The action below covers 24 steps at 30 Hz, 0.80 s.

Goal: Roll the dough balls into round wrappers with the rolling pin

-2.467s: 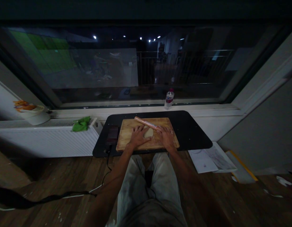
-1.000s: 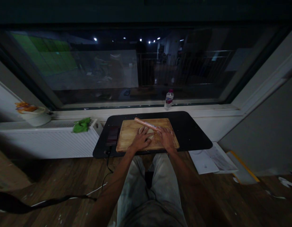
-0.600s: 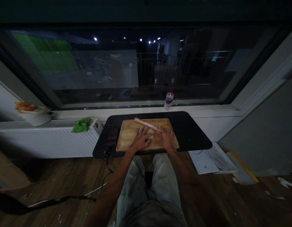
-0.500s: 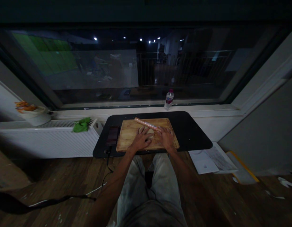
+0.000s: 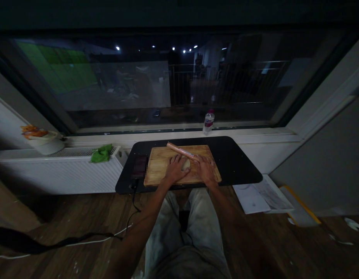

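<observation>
A wooden cutting board lies on a small black table. A pale lump of dough rests on the board between my hands. My left hand lies on the board with fingers stretched out, touching the dough's left side. Against the dough's right side presses my right hand, fingers flat and together. A wooden rolling pin lies aslant on the board just behind my fingers, untouched.
A water bottle stands on the window sill behind the table. A green cloth and a white bowl sit on the radiator at left. Papers lie on the floor at right. A cable runs across the wooden floor.
My hands have shifted slightly over the dough, the left hand sliding right onto it and then easing off its top. The rolling pin has stayed put.
</observation>
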Each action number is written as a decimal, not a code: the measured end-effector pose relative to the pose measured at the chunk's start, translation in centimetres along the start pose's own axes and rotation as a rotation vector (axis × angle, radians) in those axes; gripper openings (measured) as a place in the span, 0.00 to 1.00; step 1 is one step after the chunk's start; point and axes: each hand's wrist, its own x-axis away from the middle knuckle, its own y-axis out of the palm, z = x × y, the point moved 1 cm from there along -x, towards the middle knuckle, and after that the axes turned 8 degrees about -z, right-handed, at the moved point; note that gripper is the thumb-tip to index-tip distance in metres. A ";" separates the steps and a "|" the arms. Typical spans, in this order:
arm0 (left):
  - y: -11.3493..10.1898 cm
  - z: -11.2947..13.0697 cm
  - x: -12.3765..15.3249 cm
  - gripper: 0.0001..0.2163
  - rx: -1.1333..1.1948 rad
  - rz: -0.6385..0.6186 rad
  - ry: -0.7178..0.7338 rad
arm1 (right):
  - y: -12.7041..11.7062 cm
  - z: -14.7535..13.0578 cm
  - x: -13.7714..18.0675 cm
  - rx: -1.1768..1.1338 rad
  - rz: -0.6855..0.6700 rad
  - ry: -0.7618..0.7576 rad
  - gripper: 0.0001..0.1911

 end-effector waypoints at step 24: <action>0.4 1.6 -0.7 0.27 -0.051 0.053 -0.152 | -0.5 0.0 0.1 0.017 -0.011 0.069 0.27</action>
